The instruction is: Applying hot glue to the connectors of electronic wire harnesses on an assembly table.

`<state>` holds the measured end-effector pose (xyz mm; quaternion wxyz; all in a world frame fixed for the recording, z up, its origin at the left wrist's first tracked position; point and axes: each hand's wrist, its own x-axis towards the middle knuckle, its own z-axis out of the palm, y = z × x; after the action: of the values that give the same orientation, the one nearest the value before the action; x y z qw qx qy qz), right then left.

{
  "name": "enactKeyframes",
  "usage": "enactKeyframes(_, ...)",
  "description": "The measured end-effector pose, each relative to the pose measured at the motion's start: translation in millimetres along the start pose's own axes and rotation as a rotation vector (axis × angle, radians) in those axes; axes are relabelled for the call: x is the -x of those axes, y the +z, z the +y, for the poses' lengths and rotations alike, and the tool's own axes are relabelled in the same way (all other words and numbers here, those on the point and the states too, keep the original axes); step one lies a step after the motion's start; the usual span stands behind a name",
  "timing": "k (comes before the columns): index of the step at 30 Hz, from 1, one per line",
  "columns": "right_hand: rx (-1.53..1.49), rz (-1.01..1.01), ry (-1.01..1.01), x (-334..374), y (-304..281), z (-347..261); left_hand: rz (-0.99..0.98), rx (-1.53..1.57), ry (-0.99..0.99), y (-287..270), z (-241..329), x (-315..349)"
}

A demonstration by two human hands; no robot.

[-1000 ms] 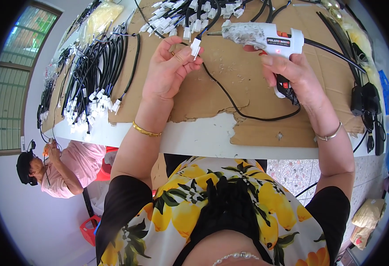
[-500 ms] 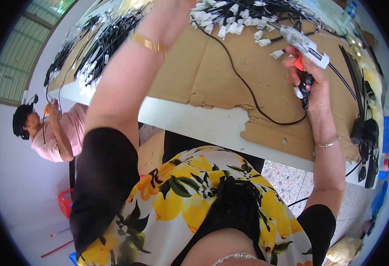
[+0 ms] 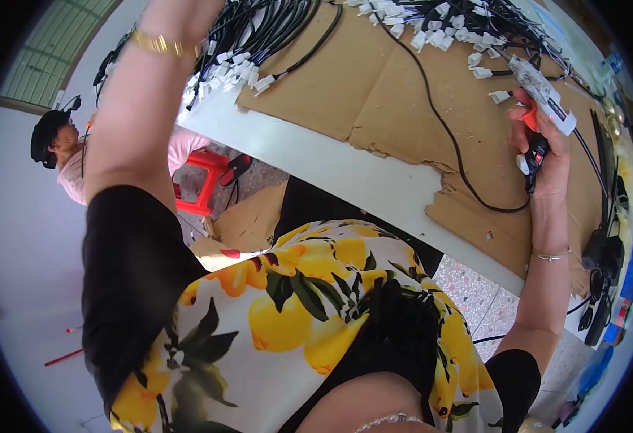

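Observation:
My right hand [image 3: 547, 155] is wrapped round the handle of a glue gun [image 3: 544, 94] with a pale barrel, a red trigger and a black grip. Its nozzle points up and left toward bundled cables. A black stick or cord runs from its back end, and another black cord [image 3: 443, 119] loops from the grip across the cardboard. My left hand [image 3: 188, 13], above a gold bracelet, reaches past the top edge, so its fingers are cut off. Nearest to it lies a bundle of black cables with white connectors [image 3: 233, 72].
Cardboard [image 3: 403, 108] covers much of the white table [image 3: 295, 148]. More white-tipped cables [image 3: 439, 25] are heaped at the back. Black sticks and adapters [image 3: 599, 252] line the right edge. On the left, another person [image 3: 67, 155] is near a red stool [image 3: 201, 180].
My view has swung leftward, so the table and cables appear further right. My left arm has moved left toward the left cable bundle. The right hand keeps its hold on the glue gun.

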<state>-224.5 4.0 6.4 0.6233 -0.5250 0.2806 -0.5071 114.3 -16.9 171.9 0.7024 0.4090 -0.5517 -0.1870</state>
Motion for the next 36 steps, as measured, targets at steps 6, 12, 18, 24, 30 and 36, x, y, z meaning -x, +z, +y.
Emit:
enactKeyframes(6, 0.025, 0.014, 0.016, 1.7, 1.1, 0.5, -0.184, -0.287, -0.157, -56.8, -87.9, 118.1)
enactKeyframes(12, 0.03, -0.003, 0.046, 1.9, -1.0, 0.7, -0.098, -0.399, -0.151, -65.6, -103.3, 175.0)
enactKeyframes(18, 0.008, 0.005, 0.04, 2.6, 1.0, 0.6, -0.082, -0.615, -0.065, -70.6, -96.2, 182.1)
enactKeyframes(24, 0.036, 0.008, 0.06, 3.6, 3.9, 0.1, -0.112, -0.796, 0.024, -82.9, -104.0, 181.7)
enactKeyframes(30, 0.061, 0.014, 0.066, 4.9, 5.9, -0.3, -0.107, -0.794, -0.021, -87.7, -103.5, 179.8)
enactKeyframes(36, 0.06, 0.005, 0.078, 5.0, 6.3, -0.8, -0.099, -0.781, -0.04, -91.6, -106.1, 176.5)
